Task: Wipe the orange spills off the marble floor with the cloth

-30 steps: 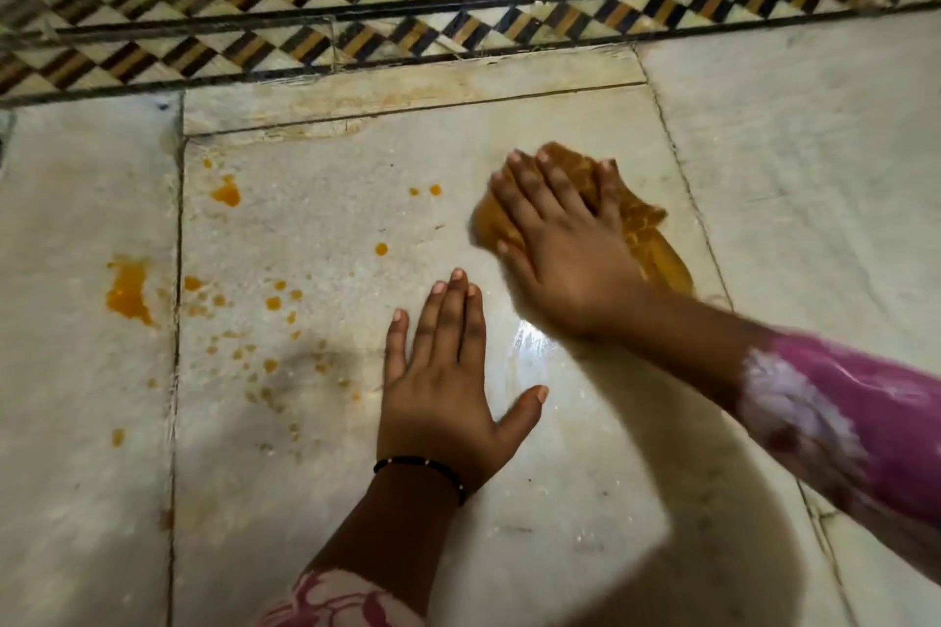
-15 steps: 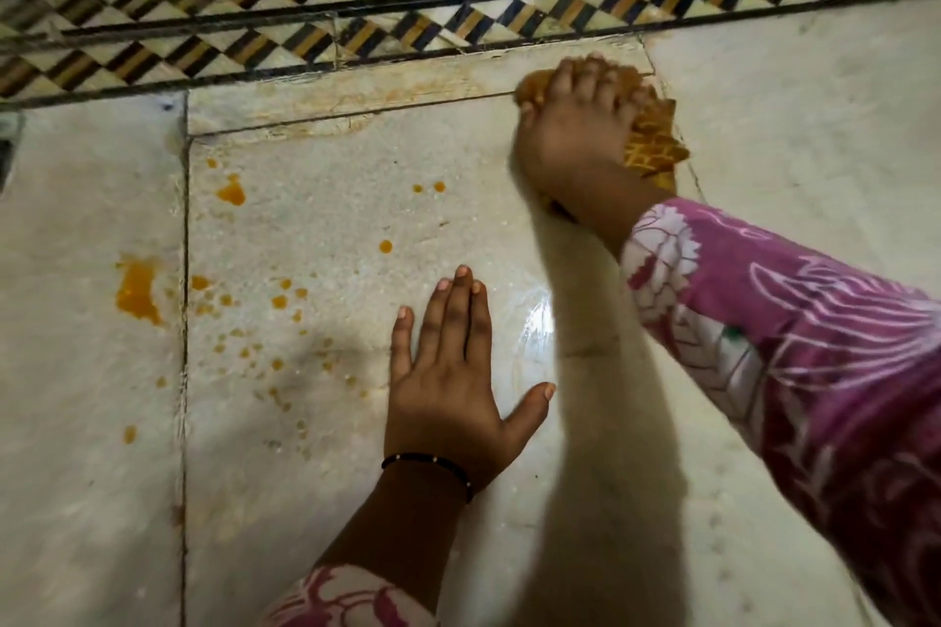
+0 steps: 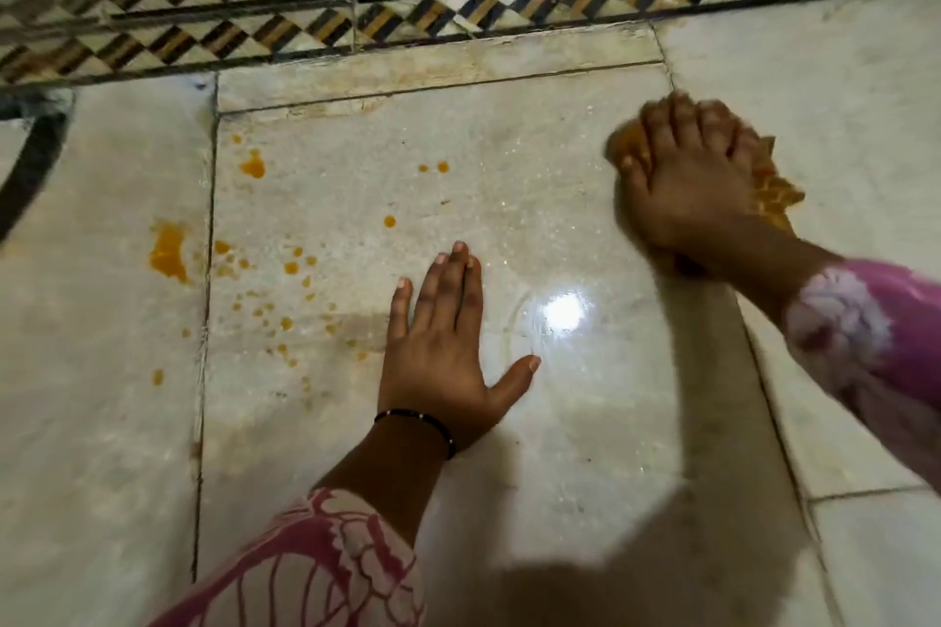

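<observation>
Cloth (image 3: pixel 771 191) orange, bunched on marble floor (image 3: pixel 560 423) at slab's right edge, under right hand (image 3: pixel 687 188), fingers curled gripping it. Left hand (image 3: pixel 443 346) flat, fingers straight, on floor. Orange spills (image 3: pixel 168 252) well left. No legible writing.

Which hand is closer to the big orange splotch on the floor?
Left. The left hand lies flat to the right of the big orange splotch; the right hand, pressing the cloth, is farther right.

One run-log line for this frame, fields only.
right hand: pressing cloth on marble floor | left hand: flat on floor | orange spills: unwiped, left of both hands
</observation>
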Motion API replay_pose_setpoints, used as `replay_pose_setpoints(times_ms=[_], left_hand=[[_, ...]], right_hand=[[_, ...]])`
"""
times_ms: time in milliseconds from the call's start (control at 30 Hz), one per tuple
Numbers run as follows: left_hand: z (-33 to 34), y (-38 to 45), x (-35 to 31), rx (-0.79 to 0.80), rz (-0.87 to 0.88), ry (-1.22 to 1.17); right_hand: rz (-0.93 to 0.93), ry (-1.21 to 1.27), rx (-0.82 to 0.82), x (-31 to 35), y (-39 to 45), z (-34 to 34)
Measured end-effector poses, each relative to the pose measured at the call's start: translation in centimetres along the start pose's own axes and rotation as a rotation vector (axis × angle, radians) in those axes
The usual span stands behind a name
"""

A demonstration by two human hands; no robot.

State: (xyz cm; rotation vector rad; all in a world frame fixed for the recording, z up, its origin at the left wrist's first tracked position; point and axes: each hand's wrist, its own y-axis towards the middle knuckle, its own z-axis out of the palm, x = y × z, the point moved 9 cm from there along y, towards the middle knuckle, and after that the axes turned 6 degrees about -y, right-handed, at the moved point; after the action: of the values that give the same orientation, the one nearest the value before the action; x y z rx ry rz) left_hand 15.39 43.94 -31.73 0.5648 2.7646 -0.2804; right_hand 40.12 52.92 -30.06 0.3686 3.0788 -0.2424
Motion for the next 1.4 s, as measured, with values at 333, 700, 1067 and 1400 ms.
replay_pose_setpoints(times_ms=[333,700,1067,1400], left_hand=[[0.2,-0.3,-0.2,-0.059,0.028,0.011],[-1.0,-0.3,0.3,0.242,0.16,0.155],[-13.3,-11.4,15.2,0.185,0.856,0.509],[-9.5,-16.1,20.2,0.093,0.258,0.006]], right_hand=[[-0.489,-0.044,-0.047,13.8,0.2,-1.0],[0.256,0.09,-0.043,1.0,-16.4,2.1],[-0.328,-0.009,-0.02,26.3,-27.6,3.5],[-0.471,-0.041,0.015,35.5,-19.3,1.5]])
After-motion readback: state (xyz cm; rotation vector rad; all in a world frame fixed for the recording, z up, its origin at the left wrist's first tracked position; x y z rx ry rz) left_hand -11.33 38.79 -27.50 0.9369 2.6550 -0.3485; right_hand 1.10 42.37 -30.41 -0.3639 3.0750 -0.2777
